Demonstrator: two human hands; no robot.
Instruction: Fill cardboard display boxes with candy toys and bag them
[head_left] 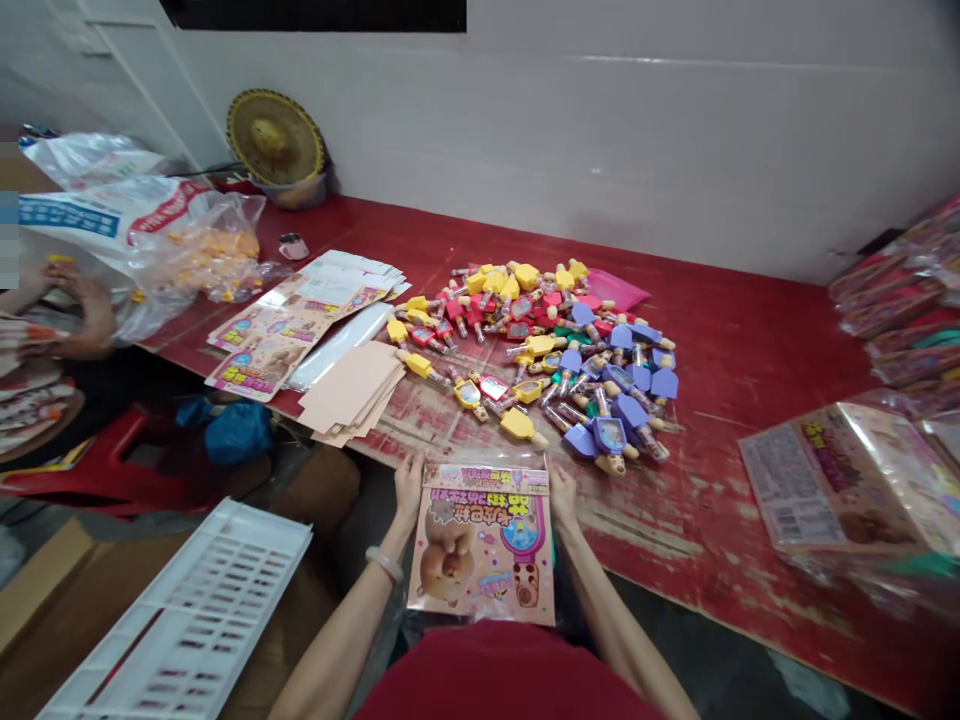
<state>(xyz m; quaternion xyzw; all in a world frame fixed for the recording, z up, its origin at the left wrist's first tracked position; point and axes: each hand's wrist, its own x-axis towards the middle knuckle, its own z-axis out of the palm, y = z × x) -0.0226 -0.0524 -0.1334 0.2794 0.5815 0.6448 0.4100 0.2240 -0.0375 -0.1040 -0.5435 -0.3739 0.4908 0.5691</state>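
A pink printed package with a cartoon bear, inside a clear plastic bag (pixel 480 545), is in front of my body at the table's near edge. My left hand (pixel 409 492), below which a pale bangle circles the wrist, grips the bag's far left corner. At the far right corner, my right hand (pixel 564 494) is closed on the same bag; its fingertips are partly hidden. The print appears upside down from here. Just beyond lies a pile of small toy wands (pixel 519 425) with yellow, red, green and purple heads and clear tubes.
Printed cards (pixel 259 362) and plain pinkish cards (pixel 352 392) lie left on the red table (pixel 720 400). Filled packages (pixel 832 480) stand at right. A white slotted crate (pixel 217 590) is lower left. Another person's hand (pixel 86 300) is near plastic bags (pixel 210 245).
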